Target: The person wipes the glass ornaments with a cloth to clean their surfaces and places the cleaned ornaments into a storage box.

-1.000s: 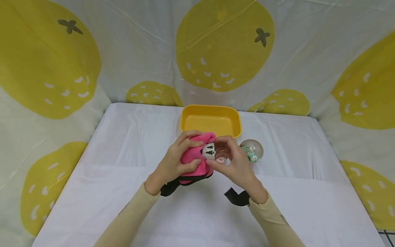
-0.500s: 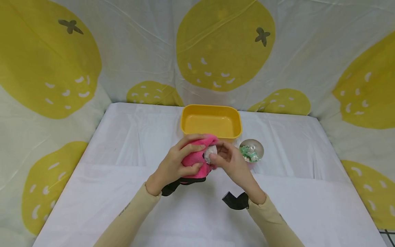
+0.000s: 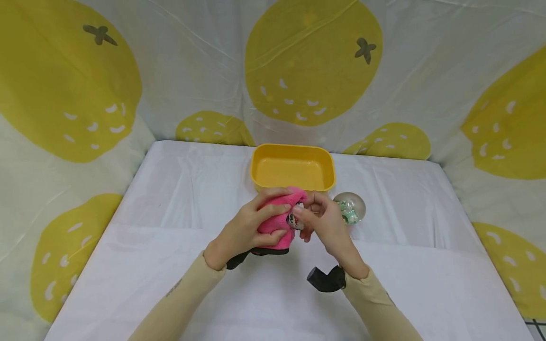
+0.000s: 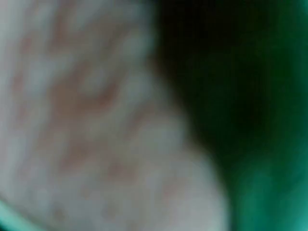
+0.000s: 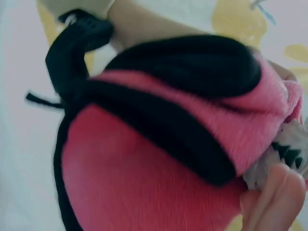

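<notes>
My left hand (image 3: 249, 226) grips a pink cloth with black edging (image 3: 273, 220), bunched around an object whose body is hidden inside it. From the cloth's right side sticks out a white round end (image 3: 295, 219) with dark markings. My right hand (image 3: 326, 222) pinches this white end between thumb and fingers. In the right wrist view, dark tree shapes show on the white end (image 5: 288, 153), beside my fingertips (image 5: 279, 192), and the pink cloth (image 5: 144, 163) hangs in loose folds. The left wrist view is too blurred and close to read.
Behind the hands stands a yellow rectangular tray (image 3: 294, 181). A snow globe (image 3: 350, 207) with green and white bits inside sits right of my right hand. Black wrist mounts (image 3: 326, 278) jut from both wrists. White cloth (image 3: 405, 284) covers the table; lemon-print fabric (image 3: 313, 61) hangs behind.
The white end has turned in my right fingers: tree shapes faced the head camera earlier, and dark lettering-like marks do now. Both hands and the cloth have shifted slightly right.
</notes>
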A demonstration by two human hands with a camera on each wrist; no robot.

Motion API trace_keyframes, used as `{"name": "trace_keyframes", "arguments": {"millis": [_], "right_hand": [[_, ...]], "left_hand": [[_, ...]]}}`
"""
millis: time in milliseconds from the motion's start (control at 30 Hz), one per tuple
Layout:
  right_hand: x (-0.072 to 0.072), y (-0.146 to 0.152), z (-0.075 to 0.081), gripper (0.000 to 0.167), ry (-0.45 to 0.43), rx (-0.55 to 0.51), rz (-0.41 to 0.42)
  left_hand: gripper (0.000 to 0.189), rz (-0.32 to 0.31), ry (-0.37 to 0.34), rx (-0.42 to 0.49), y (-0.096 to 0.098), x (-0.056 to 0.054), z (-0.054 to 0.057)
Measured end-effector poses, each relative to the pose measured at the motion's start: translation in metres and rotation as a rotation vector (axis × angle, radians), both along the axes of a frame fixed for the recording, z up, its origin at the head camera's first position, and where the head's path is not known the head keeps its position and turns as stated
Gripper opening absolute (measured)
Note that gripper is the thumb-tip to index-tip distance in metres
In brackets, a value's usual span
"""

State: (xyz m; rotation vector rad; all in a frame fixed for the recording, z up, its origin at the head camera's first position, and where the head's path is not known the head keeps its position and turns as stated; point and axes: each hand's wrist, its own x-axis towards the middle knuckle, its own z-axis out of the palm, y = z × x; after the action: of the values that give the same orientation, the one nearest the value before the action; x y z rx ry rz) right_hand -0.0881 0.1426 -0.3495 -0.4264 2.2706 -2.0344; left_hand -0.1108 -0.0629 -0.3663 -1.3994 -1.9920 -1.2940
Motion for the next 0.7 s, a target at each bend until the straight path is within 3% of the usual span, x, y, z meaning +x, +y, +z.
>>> {"name": "trace_keyframes", "arguments": {"millis": [33,100,200,300,400,467,633,700], "right_hand": [[0.000,0.000,0.001,0.021,-0.027,0.015,-0.003],[0.001,0.002,0.002,0.030,0.009,0.084,0.000],[0.000,0.004,0.003,0.043,0.188,0.146,0.041],[-0.002,0.005,0.002,0.053,0.379,0.139,0.070],[-0.003,0.005,0.001,0.046,0.450,0.129,0.035],[-0.002,0.003,0.001,0.037,0.379,0.102,-0.004],[0.003,-0.005,0.001,0.021,0.039,-0.022,-0.064],[0.004,-0.007,0.002,0.022,0.012,-0.013,-0.050]], "left_hand": [[0.028,0.004,0.002,0.007,0.001,0.000,-0.001],[0.028,0.005,-0.018,0.046,0.001,-0.001,-0.001],[0.028,-0.004,-0.060,0.094,-0.001,-0.003,-0.001],[0.030,-0.022,-0.091,0.105,-0.003,-0.004,0.001],[0.031,-0.034,-0.079,0.098,-0.002,-0.003,0.002],[0.031,-0.028,-0.049,0.083,-0.001,-0.003,0.003],[0.031,0.010,0.028,0.031,0.001,-0.001,0.002],[0.031,0.017,0.021,0.041,0.000,-0.002,0.001]]}}
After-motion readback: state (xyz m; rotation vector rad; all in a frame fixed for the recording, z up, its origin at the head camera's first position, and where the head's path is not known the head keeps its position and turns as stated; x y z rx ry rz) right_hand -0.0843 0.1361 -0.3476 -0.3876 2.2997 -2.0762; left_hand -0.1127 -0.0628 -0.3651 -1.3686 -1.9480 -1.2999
